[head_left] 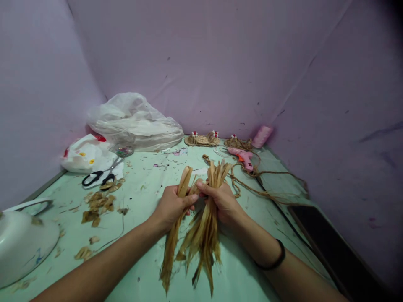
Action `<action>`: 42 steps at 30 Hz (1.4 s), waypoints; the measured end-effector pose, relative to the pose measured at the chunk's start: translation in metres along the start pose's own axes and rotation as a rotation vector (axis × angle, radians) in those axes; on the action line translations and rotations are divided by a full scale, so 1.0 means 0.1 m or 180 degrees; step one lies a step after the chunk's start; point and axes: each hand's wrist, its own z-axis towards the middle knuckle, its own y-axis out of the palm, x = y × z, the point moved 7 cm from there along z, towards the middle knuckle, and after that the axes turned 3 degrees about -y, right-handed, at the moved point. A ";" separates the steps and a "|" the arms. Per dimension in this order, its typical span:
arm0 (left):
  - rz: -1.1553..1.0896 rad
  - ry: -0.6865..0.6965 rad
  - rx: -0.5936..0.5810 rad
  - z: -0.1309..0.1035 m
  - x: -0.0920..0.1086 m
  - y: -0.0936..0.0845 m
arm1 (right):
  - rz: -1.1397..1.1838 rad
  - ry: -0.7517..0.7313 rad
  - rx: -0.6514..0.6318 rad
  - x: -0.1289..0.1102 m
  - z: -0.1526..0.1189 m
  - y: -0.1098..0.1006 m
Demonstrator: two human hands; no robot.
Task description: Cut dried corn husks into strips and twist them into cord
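My left hand (174, 205) is closed around a few long, flat dried leaf strips (170, 251) that hang down towards me. In my right hand (223, 200) is a thicker bundle of dried leaf strips (208, 235), gripped near its top so the lower ends fan out. Both hands are close together over the middle of the table, thumbs facing each other. A short piece of strip shows between them, though which fingers pinch it is hard to see. The palms and inner fingers are partly hidden by the strips.
Black-handled scissors (107, 174) and dried leaf scraps (98, 205) lie left. A white bowl (28, 247) stands at the near left, a plastic bag (135, 123) behind. Woven slippers (201, 139), a pink glue gun (242, 157), braided cord (252, 188) and thread spool (262, 136) sit back right.
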 end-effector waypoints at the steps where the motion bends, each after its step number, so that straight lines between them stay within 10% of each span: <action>1: 0.0018 0.0032 -0.0013 0.00 0.01 0.00 | -0.0069 0.0008 0.0142 0.00 0.00 -0.03; 11: -0.0871 -0.0412 0.0101 0.02 -0.02 -0.06 | -0.0745 -0.0016 0.0131 -0.09 0.11 -0.16; 34: -0.0604 -0.0391 0.0231 0.08 -0.06 -0.13 | 0.0292 0.0922 -0.0071 0.05 0.10 -0.16; 42: -0.0125 -0.0189 -0.0007 0.03 -0.02 -0.02 | -0.0603 -0.0017 -0.0299 -0.03 0.05 -0.05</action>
